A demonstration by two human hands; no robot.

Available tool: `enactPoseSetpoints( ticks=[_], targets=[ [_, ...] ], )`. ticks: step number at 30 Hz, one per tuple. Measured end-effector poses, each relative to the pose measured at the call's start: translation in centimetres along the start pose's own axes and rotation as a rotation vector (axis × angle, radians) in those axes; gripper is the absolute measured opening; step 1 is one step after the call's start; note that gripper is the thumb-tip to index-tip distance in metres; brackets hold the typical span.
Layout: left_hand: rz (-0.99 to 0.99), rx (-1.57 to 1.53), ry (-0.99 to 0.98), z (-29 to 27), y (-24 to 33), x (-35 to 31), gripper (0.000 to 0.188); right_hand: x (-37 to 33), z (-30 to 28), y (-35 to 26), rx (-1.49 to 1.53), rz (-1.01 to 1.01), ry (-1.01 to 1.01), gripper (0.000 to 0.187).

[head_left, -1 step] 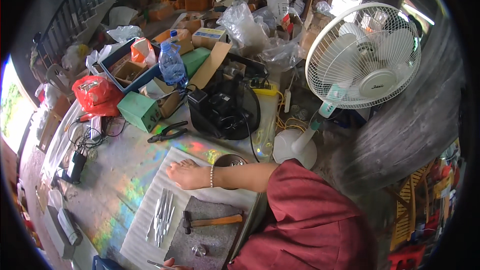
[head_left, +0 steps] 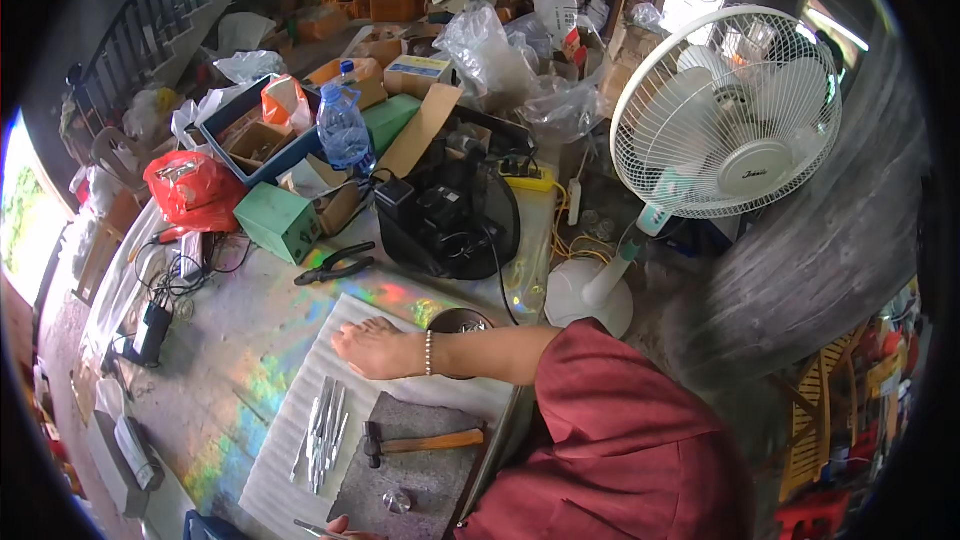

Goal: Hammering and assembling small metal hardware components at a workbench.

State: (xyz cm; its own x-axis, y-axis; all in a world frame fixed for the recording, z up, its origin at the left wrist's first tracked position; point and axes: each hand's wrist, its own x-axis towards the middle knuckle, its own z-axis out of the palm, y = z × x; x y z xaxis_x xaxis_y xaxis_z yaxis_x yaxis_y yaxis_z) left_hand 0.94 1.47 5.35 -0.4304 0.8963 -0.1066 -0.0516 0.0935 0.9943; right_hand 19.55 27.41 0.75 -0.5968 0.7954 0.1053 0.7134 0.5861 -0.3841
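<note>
My right hand [head_left: 378, 350], with a beaded bracelet on its wrist, lies on a white foam sheet [head_left: 270, 485], its fingers bent a little apart and nothing visible in them. Just below it on the sheet is a bunch of slim metal rods [head_left: 322, 435]. A hammer [head_left: 430, 442] with a wooden handle rests on a dark grey pad [head_left: 415, 415], beside a small shiny round metal piece [head_left: 398, 501]. At the bottom edge my left hand [head_left: 345, 527], mostly cut off, pinches a thin metal rod [head_left: 312, 527].
A round bowl [head_left: 437, 321] sits partly behind my right forearm. Farther back are pliers [head_left: 336, 265], a black bag-like holder [head_left: 440, 230], a green box [head_left: 278, 223] and a water bottle [head_left: 345, 130]. A white standing fan [head_left: 725, 110] is at the right.
The bracelet and my right forearm sit very slightly farther right. Otherwise nothing has visibly moved.
</note>
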Motion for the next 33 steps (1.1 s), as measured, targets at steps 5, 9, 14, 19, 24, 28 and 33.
enactPoseSetpoints(
  ticks=[5, 9, 14, 19, 24, 28, 33],
  targets=[
    [0.008, -0.032, -0.002, 0.4, 0.1, -0.2, 0.02, -2.5, -3.6, -2.5, 0.195, -0.1, 0.085, 0.015],
    [0.045, 0.06, 0.037, 1.1, 0.1, -0.3, 0.022, -5.1, -5.6, -5.6, 0.369, -0.253, -0.031, 0.015],
    [0.095, 0.132, -0.025, 0.8, -0.3, -0.4, 0.02, -7.5, -5.6, -8.6, 0.555, -0.45, -0.099, 0.018],
    [0.113, -0.092, -0.004, 1.6, -0.1, -1.0, 0.015, -9.5, -5.1, -11.1, 0.842, -0.478, -0.122, 0.018],
    [0.042, -0.128, 0.005, 1.8, 0.9, -1.8, 0.012, -10.4, -4.1, -12.6, 0.912, -0.452, -0.162, 0.019],
    [0.132, -0.014, 0.034, 0.0, -2.4, -1.6, 0.014, -10.3, -2.9, -13.3, 1.023, -0.476, -0.184, 0.021],
    [0.07, 0.034, -0.058, 1.8, 0.1, -1.1, 0.003, -10.9, -3.6, -13.2, 0.835, -0.322, -0.041, 0.015]
  ],
)
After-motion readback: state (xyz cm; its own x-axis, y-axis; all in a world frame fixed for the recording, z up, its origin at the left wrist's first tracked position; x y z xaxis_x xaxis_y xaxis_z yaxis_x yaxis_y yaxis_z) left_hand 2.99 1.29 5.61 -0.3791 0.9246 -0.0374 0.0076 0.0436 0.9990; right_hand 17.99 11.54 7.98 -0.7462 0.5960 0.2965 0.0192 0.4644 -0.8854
